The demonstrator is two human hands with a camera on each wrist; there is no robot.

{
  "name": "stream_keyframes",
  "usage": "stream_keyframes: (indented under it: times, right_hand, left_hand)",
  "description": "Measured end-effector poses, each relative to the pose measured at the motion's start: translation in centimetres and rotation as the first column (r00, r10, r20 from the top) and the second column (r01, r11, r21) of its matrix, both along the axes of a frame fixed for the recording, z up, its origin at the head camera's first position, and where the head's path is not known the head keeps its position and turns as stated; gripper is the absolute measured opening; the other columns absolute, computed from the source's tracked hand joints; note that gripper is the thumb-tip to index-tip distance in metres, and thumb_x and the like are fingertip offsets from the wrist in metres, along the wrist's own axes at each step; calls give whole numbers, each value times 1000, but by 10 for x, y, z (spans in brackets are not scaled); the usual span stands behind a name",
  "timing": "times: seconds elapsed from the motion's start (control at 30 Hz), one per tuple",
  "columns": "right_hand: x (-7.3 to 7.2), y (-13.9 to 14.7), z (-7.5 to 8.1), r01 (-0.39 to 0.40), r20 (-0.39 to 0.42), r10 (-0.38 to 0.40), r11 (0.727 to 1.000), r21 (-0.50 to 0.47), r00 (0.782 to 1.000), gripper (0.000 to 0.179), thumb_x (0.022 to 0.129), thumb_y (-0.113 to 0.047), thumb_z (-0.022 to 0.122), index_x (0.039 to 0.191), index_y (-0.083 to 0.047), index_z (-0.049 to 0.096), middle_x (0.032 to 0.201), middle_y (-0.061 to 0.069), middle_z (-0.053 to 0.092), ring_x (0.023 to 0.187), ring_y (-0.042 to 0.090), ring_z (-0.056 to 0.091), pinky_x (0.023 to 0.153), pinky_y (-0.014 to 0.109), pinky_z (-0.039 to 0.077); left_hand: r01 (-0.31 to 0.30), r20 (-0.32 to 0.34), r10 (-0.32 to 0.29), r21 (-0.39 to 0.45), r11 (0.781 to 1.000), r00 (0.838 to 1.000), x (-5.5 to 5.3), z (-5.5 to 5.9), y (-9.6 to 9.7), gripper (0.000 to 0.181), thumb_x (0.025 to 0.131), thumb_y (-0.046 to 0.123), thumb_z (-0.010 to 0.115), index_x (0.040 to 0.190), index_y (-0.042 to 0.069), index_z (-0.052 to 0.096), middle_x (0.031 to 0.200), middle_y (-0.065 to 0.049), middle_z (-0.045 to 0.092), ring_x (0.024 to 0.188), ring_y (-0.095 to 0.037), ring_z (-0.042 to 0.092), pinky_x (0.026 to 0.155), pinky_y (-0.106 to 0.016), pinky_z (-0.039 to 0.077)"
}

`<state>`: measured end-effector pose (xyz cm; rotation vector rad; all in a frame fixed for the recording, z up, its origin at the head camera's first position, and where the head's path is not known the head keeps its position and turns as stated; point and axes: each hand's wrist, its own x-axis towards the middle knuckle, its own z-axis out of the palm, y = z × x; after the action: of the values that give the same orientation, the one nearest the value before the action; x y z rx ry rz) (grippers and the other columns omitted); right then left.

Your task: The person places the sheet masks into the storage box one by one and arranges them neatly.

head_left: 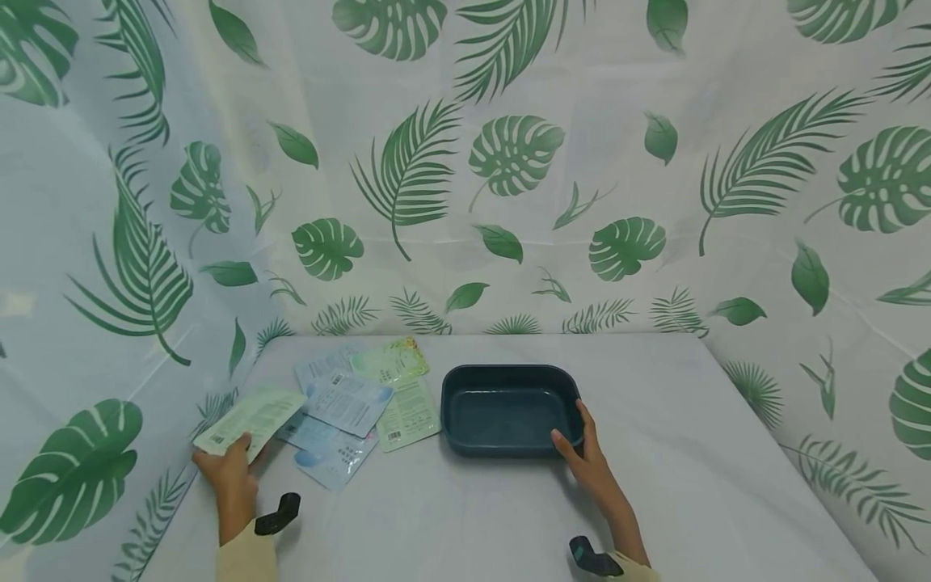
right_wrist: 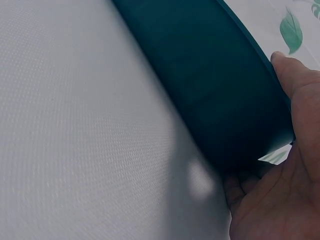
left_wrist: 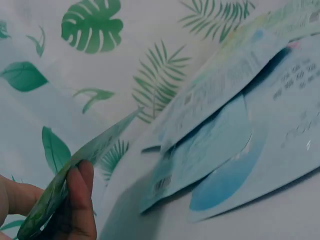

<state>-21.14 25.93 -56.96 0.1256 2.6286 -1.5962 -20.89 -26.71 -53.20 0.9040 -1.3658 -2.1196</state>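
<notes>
My left hand (head_left: 231,478) pinches a pale green sachet (head_left: 250,419) by its near edge, at the left of the table. In the left wrist view the sachet (left_wrist: 82,167) is tilted between thumb and fingers, raised beside the other packets. Blue sachets (head_left: 349,402) and light green sachets (head_left: 409,414) lie overlapping in a loose pile just right of that hand. A dark teal rectangular tray (head_left: 502,451) with nothing inside stands at mid-table. My right hand (head_left: 592,461) grips its near right corner, thumb over the rim; in the right wrist view some fingers are under the tray's wall (right_wrist: 210,85).
The white table (head_left: 494,525) carries the pile on its left half. A curtain (head_left: 538,267) with green leaf prints hangs behind it and along both sides. A black wrist camera (head_left: 280,513) sits on the left wrist, another (head_left: 592,558) on the right.
</notes>
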Motion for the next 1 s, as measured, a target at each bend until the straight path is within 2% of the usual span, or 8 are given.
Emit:
stream_keyframes:
  times: [0.17, 0.27, 0.33, 0.53, 0.67, 0.8, 0.93, 1.0]
  right_hand:
    - [0, 1, 1, -1, 0, 1, 1000, 0, 1000, 83, 98, -45, 53, 157, -32, -5, 165, 11, -6, 150, 43, -2, 112, 70, 8]
    - [-1, 1, 1, -1, -1, 1, 1000, 0, 1000, 83, 98, -46, 52, 157, -33, -5, 166, 11, -6, 150, 43, -1, 112, 70, 8]
    - [-1, 1, 1, -1, -2, 1, 1000, -2, 1000, 83, 98, -46, 52, 157, -33, -5, 166, 11, -5, 150, 42, -1, 113, 69, 9]
    - [0, 1, -1, -3, -5, 3, 1000, -21, 1000, 83, 98, -45, 52, 157, -31, -4, 165, 12, -5, 150, 42, -2, 113, 69, 8]
    - [-1, 2, -2, -4, -9, 3, 1000, -26, 1000, 83, 98, -44, 53, 157, -31, -5, 165, 12, -7, 150, 42, -2, 113, 68, 8]
    - [-1, 3, -3, -7, -19, 6, 1000, -28, 1000, 83, 99, -43, 53, 157, -29, -5, 165, 14, -6, 150, 44, -2, 113, 68, 10]
    - [0, 1, -2, -3, -28, 2, 1000, -18, 1000, 83, 99, -42, 53, 157, -26, -4, 165, 16, -5, 150, 45, -1, 113, 68, 9]
    - [0, 0, -1, 5, -21, -5, 1000, -14, 1000, 83, 99, -42, 53, 157, -26, -4, 165, 16, -5, 150, 45, -1, 113, 68, 8]
  left_hand:
    - [61, -33, -62, -31, 998, 998, 0, 6, 14, 63, 100, 4, 48, 151, 22, 14, 129, 9, 46, 123, -14, 52, 73, -15, 53]
    - [176, -3, -177, -110, 978, 984, -2, 12, 28, 61, 101, 7, 49, 152, 18, 16, 122, 12, 48, 108, -3, 55, 78, -15, 53]
    - [278, 40, -275, -174, 945, 961, -4, 16, 39, 62, 101, 10, 50, 152, 15, 16, 124, 10, 48, 100, 3, 56, 81, -15, 52]
    - [552, 93, -548, -253, 794, 831, -17, 17, 84, 60, 101, 7, 48, 151, 7, 16, 144, -16, 42, 91, 8, 60, 82, -17, 52]
    - [664, 105, -666, -284, 692, 739, -28, 18, 131, 63, 99, 7, 51, 151, 9, 17, 146, -21, 42, 110, -11, 62, 89, -25, 52]
    - [725, 142, -735, -367, 583, 663, -34, 18, 176, 72, 97, 5, 56, 153, 10, 12, 142, -21, 46, 121, -30, 57, 98, -36, 47]
    - [736, 205, -758, -487, 470, 619, -37, 14, 208, 76, 95, 5, 60, 153, 8, 12, 136, -22, 53, 112, -31, 62, 95, -41, 46]
    - [716, 242, -748, -566, 408, 618, -38, 12, 218, 75, 94, 6, 62, 152, 6, 15, 130, -23, 58, 107, -32, 65, 92, -45, 48]
